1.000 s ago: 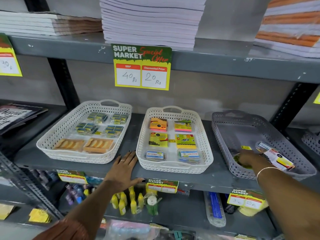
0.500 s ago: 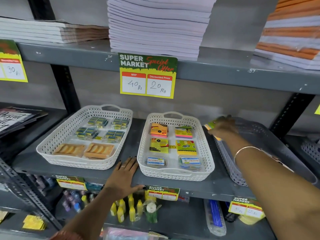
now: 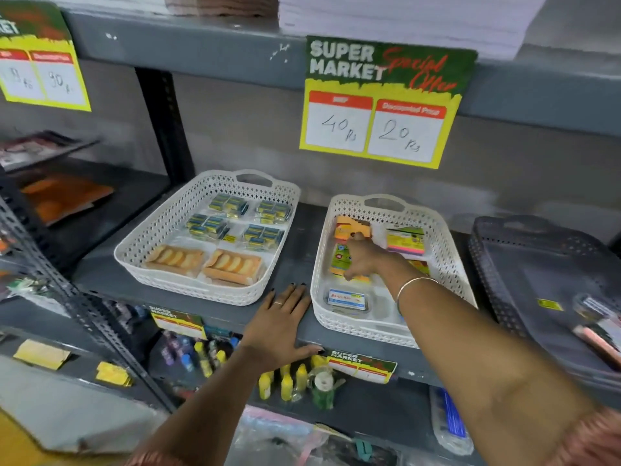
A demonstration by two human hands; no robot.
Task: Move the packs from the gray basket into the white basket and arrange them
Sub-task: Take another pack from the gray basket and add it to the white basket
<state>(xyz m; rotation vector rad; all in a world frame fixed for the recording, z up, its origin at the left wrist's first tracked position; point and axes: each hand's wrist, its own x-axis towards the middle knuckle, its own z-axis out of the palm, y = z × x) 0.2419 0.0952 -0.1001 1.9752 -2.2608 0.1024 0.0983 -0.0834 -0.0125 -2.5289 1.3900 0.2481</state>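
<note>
The middle white basket holds several small packs: an orange one at the back left, a green and pink one at the back right, and a clear box with a blue label in front. My right hand reaches into this basket and grips a green and yellow pack in the left column. My left hand lies flat on the shelf edge between the two white baskets. The gray basket stands at the right with a few packs in its near corner.
A second white basket with blue-yellow packs and tan packs stands to the left. A price sign hangs from the shelf above. Small yellow bottles stand on the shelf below. A dark upright post divides the shelving.
My right hand has lifted a pack out of the gray basket, carried it left over the rim, and lowered it into the middle white basket. The left hand has stayed on the shelf edge.
</note>
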